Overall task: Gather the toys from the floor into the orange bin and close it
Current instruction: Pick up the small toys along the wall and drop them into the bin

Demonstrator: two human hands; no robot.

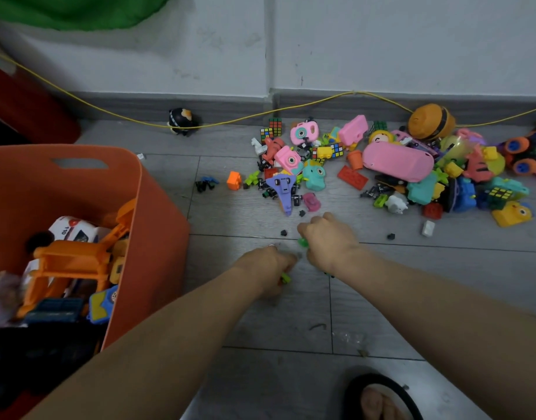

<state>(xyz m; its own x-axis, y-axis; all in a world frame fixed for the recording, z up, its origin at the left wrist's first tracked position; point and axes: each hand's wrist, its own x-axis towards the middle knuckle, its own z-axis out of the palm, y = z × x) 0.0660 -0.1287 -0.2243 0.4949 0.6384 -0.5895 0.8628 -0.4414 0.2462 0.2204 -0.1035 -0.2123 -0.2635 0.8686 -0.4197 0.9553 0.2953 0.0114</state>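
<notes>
Left hand [265, 263]: grip curled shut, knuckles up, low over the floor [291, 322]. A small lime-green piece [285, 278] protrudes from under the fingers and appears to be pinched there. A ring shows on one finger.

Right hand [328, 236]: grip likewise curled closed, just beside the left hand. A small green piece [303, 242] sits at its fingertips; whether it is held or only touched cannot be told. The image is blurred around both hands.

Orange bin [157, 207]: stands on the floor at the left, open at the top, with a slot handle near its far rim. It already contains an orange toy truck [69, 268], a white toy vehicle [71, 231] and a blue-and-yellow toy [104, 301], among darker items.

Toys remaining on the floor: a dense pile [397, 171] along the wall [381, 40], running from centre to the right edge. It includes a large pink oval case [397, 160], pink toy cameras [303, 133], a purple toy plane [283, 189], puzzle cubes [274, 125] and an orange barrel-shaped toy [430, 121]. A small black round figure [181, 121] stands apart near the skirting. Small dark bits [283, 233] lie scattered near the hands.

Clearances: bare floor lies between the bin and the hands, and between the hands and the pile. A yellow cord [230, 119] runs along the skirting behind the toys. A foot in a black sandal [378, 398] is at the bottom edge.
</notes>
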